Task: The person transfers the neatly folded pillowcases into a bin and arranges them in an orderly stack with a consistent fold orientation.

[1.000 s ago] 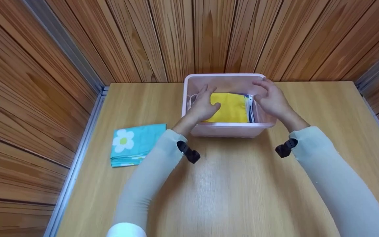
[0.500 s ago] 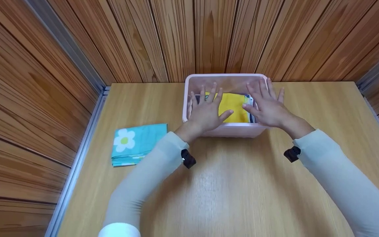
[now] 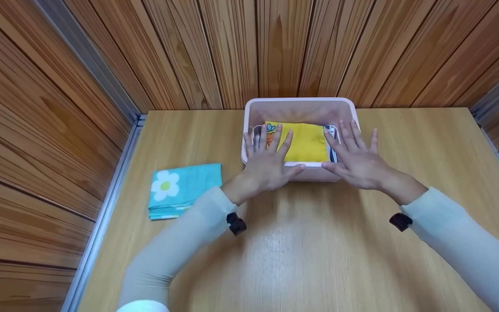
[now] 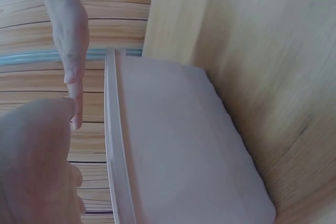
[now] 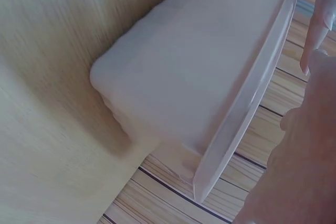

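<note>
A pale pink plastic bin (image 3: 303, 101) stands at the back of the table, and both wrist views show its outer wall. Inside it lies a folded yellow cloth (image 3: 306, 141) with a small printed picture near its left end. Dark and white folded fabric (image 3: 332, 145) shows at the cloth's right. My left hand (image 3: 267, 167), fingers spread and palm down, is over the bin's front left rim. My right hand (image 3: 362, 164) is spread the same way over the front right corner. Neither hand holds anything. In the wrist views both hands appear above the rim, apart from it.
A folded turquoise cloth with a white flower (image 3: 184, 188) lies on the wooden table (image 3: 301, 255), left of the bin and close to my left forearm. Wood-panelled walls (image 3: 301, 52) rise behind the bin and on both sides.
Both hands have drawn back toward the front of the bin, and their fingers have straightened and spread. More of the yellow cloth and its print shows. The turquoise cloth stays put.
</note>
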Motion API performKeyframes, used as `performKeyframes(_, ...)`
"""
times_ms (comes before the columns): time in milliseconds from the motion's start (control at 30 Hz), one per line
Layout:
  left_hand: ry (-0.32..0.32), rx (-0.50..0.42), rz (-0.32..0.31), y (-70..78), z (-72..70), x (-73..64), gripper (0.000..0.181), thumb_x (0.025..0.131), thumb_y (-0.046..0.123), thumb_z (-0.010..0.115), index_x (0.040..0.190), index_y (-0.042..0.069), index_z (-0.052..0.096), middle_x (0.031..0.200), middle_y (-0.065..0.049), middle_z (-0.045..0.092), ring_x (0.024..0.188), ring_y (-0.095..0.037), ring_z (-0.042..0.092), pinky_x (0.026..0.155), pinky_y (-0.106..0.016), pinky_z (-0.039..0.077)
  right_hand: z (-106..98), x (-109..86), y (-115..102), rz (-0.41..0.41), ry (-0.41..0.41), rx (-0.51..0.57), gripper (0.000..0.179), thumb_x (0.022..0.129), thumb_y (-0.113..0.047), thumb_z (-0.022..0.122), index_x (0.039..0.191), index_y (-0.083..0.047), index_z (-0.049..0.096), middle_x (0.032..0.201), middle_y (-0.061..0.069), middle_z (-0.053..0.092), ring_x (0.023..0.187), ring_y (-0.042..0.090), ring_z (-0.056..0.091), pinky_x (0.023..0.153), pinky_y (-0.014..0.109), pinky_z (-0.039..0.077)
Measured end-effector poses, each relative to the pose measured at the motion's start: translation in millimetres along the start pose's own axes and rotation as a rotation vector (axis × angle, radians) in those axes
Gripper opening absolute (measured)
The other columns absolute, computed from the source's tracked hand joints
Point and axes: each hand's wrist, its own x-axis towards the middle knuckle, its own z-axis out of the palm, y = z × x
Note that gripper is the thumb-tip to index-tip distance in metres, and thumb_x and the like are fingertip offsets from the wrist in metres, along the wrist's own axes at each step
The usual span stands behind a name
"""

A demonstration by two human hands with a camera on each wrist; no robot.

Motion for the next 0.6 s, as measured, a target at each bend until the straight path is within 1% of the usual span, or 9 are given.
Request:
performKeyframes(200,-0.003,-0.017,0.030,-2.1,3.0,-13.0,0.089,0.096,0.076,0.029,0.165,0.026,0.001,0.171,-0.006,-0.010,0.153,-0.039,-0.020,0.114,-0.068,-0.018,2.6,-12.1,-1.8,-0.035,-0.007,0.000,0.081,0.104,-0.060,0.037,0.165,-0.014,0.008,0.167,0.015,-0.023,0.151,0.042,-0.024,0.107,0.069,-0.027)
performKeyframes(367,-0.011,-0.048,0.052,-1.7,5.4,-25.0,0.088,0.097,0.075,0.029,0.165,0.026,0.001,0.171,-0.006,-0.012,0.152,-0.037,-0.022,0.111,-0.068,-0.021,3.6,-19.8,-4.2,-0.049,-0.011,0.012,0.079,0.105,-0.058,0.039,0.165,-0.020,0.005,0.167,0.012,-0.025,0.151,0.043,-0.023,0.107,0.067,-0.029)
performKeyframes(433,-0.011,-0.045,0.057,-1.6,6.2,-32.0,0.088,0.097,0.075,0.029,0.165,0.026,0.001,0.170,-0.005,-0.013,0.151,-0.036,-0.025,0.112,-0.068,-0.021,4.7,-23.0,-5.3,-0.055,-0.013,0.011,0.079,0.105,-0.057,0.040,0.165,-0.022,0.003,0.166,0.012,-0.026,0.151,0.043,-0.023,0.107,0.067,-0.029)
performKeyframes(500,-0.011,-0.050,0.063,-1.5,7.7,-38.4,0.088,0.098,0.074,0.031,0.165,0.026,0.001,0.170,-0.004,-0.015,0.150,-0.034,-0.027,0.112,-0.069,-0.020,6.1,-26.6,-6.8,-0.058,-0.015,0.010,0.078,0.105,-0.057,0.040,0.165,-0.022,0.004,0.166,0.011,-0.026,0.151,0.043,-0.023,0.107,0.068,-0.028)
performKeyframes(600,-0.013,-0.043,0.072,-2.5,11.1,-46.4,0.089,0.096,0.076,0.030,0.165,0.027,0.000,0.168,-0.001,-0.019,0.148,-0.032,-0.031,0.112,-0.069,-0.019,8.6,-32.7,-9.2,-0.058,-0.017,0.004,0.078,0.105,-0.057,0.040,0.165,-0.021,0.006,0.167,0.011,-0.025,0.151,0.043,-0.022,0.107,0.067,-0.029)
